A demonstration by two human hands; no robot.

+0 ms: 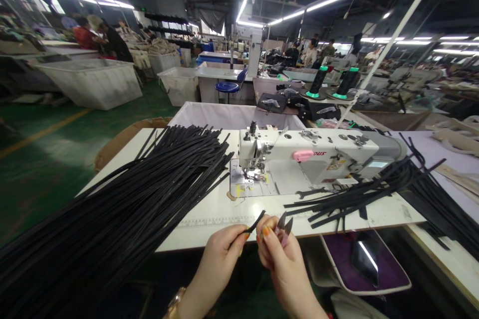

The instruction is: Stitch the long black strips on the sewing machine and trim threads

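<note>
My left hand pinches a narrow black strap, whose free end sticks up toward the right. Close beside it, my right hand is closed around small thread snips with their two dark blades pointing up and apart. The right fingertips are near the strap; whether they touch it I cannot tell. Both hands are just in front of the table's front edge. Beyond them stands a white sewing machine with a pink piece on its arm. A large pile of black straps lies to the left.
More black straps lie on the right of the white table, near a wrench. A ruler strip runs along the front. Below right is a purple tray with a phone-like dark object. Two black thread cones stand behind.
</note>
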